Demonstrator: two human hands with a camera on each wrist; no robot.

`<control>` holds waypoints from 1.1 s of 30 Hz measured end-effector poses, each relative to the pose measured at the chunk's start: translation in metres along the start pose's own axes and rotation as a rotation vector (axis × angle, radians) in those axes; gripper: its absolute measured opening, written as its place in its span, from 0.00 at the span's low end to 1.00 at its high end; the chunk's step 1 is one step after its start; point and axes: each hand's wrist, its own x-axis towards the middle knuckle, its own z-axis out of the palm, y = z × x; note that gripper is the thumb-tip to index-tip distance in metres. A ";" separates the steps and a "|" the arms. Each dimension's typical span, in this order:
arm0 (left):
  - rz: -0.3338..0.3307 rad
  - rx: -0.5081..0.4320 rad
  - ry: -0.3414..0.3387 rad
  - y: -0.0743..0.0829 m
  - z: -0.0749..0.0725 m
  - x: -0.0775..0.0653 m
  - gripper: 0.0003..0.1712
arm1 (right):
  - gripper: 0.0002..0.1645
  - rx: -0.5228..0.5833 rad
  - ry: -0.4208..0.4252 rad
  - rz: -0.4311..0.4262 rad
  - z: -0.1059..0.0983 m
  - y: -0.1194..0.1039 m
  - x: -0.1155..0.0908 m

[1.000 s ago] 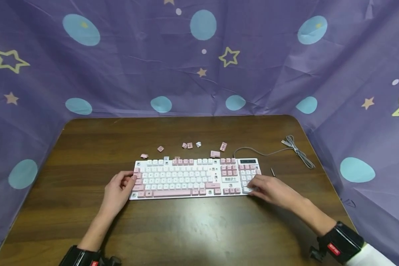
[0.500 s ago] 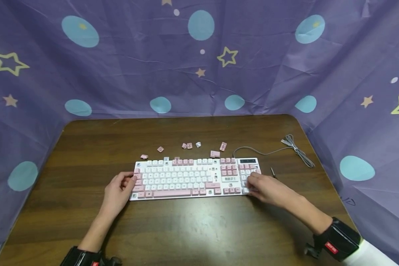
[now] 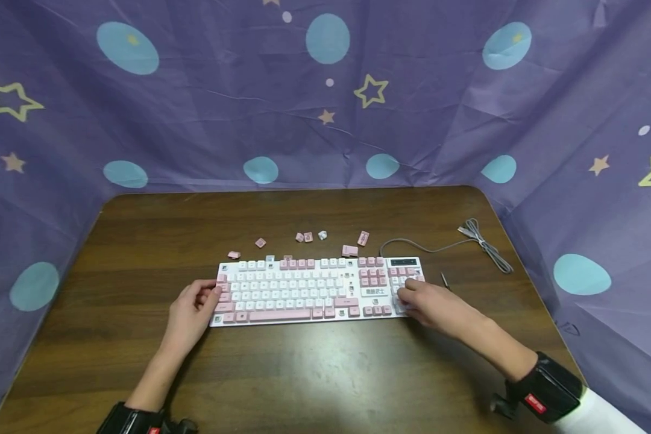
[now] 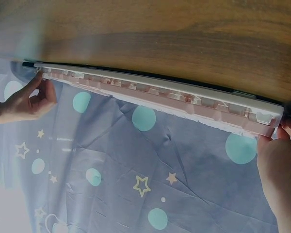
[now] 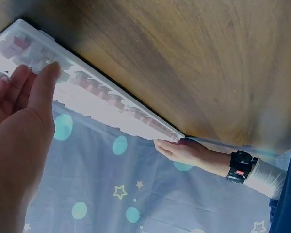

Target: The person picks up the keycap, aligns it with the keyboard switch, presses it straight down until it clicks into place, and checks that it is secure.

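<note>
A white and pink keyboard (image 3: 304, 322) lies flat on the wooden table. At its left end, my left hand (image 3: 191, 313) grips the edge, with the thumb on the near side in the left wrist view. My right hand (image 3: 436, 307) is over the number pad at the right end. Its thumb (image 5: 46, 82) touches the pad's keys in the right wrist view, while the other fingers bend over them. Whether it pinches a keycap is hidden. Dark key sockets show in several places on the board.
Several loose pink keycaps (image 3: 349, 250) and one white keycap (image 3: 322, 235) lie behind the keyboard. A grey USB cable (image 3: 488, 247) is bundled at the back right. A small dark pointed stick (image 3: 445, 280) lies beside my right hand. A purple patterned cloth (image 3: 222, 90) hangs behind the table.
My right hand has shifted slightly left and away from me over the number pad, its fingers drawing closer together. My left hand keeps its place on the keyboard's edge.
</note>
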 end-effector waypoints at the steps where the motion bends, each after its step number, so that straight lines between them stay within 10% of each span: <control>1: -0.004 0.002 0.000 0.000 0.000 0.000 0.12 | 0.13 0.001 0.000 -0.005 0.000 0.000 0.001; 33: -0.010 0.003 -0.007 -0.004 0.002 0.001 0.12 | 0.11 -0.078 -0.223 0.141 -0.009 -0.024 0.024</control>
